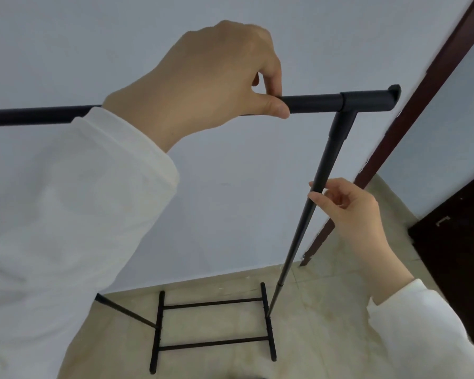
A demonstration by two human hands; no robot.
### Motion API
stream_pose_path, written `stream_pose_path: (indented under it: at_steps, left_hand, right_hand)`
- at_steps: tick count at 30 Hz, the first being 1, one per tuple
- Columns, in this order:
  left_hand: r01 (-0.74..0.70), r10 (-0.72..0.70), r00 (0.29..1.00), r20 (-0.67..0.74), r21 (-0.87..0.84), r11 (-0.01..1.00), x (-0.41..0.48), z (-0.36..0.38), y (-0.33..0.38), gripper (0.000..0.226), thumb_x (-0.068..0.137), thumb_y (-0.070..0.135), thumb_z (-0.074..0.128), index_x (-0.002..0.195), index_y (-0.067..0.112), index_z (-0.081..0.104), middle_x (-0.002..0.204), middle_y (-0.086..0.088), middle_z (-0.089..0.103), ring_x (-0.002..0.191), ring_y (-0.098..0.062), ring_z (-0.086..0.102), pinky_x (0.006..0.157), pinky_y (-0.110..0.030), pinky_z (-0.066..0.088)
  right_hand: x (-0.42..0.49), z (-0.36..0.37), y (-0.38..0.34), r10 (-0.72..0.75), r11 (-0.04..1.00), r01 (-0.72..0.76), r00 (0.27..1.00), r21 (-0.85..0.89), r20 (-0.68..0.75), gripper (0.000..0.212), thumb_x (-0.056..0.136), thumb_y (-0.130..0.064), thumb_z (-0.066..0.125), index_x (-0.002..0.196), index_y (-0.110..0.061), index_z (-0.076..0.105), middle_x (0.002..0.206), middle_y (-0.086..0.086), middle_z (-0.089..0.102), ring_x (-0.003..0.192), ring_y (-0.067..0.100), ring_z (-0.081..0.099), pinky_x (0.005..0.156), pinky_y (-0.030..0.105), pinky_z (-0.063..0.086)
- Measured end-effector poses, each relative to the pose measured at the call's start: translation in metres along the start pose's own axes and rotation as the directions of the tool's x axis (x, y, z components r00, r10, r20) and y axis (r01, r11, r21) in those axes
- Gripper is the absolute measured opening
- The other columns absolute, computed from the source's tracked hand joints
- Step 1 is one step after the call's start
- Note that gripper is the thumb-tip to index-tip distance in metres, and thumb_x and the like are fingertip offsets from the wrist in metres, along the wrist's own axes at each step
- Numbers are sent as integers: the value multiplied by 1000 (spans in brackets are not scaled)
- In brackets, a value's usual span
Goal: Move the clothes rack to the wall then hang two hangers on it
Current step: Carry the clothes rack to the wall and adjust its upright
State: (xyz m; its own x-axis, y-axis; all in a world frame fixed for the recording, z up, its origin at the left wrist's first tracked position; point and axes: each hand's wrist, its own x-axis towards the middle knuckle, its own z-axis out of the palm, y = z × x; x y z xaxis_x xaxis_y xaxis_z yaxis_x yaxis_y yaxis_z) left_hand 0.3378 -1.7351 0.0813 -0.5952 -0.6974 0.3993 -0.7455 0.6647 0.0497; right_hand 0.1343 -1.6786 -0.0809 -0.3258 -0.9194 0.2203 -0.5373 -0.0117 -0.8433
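A: Where is the rack (pixel 314 103)?

B: Right in front of the pale wall (pixel 230 187). Its feet stand on the tiled floor (pixel 326 324), close to where floor meets wall.

A: Which way does it run?

B: The top bar (pixel 312 103) lies level, its long axis left to right across the view, alongside the wall. Its right end stops in a capped T-joint (pixel 367 98) near the dark door frame (pixel 422 105). The left stretch passes behind the sleeve (pixel 66 214) and runs off the left edge.

A: And the upright?

B: The right post (pixel 298 231) drops from the joint down to the base; in this wide view it slants down and to the left. The base (pixel 214 324) has two long feet pointing toward and away from the wall, joined by two crossbars that run parallel to the top bar. A second post (pixel 126 313) shows low on the left, meeting the left foot.

A: What are the hands doing?

B: The left hand (pixel 203 86) is over the top bar, grip closed on it, thumb in front and fingers curled over the top, a little left of the joint. The right hand (pixel 350 212) pinches the right post partway down, thumb and fingertips loosely closed around it.

A: Any hangers on it?

B: The bar that shows is bare.
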Motion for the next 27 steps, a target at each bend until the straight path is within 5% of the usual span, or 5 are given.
stream_pose_path:
  at_steps: [27]
  left_hand:
    - [129,-132,989,63,56,990,67,45,21,25,77,52,57,87,31,66,97,12,52,87,-10,46,68,-31,29]
  right_hand:
    - [74,-12,55,0,994,-11,995,111,100,11,78,-22,67,89,-21,65,61,-5,45,55,-4,45,57,3,36]
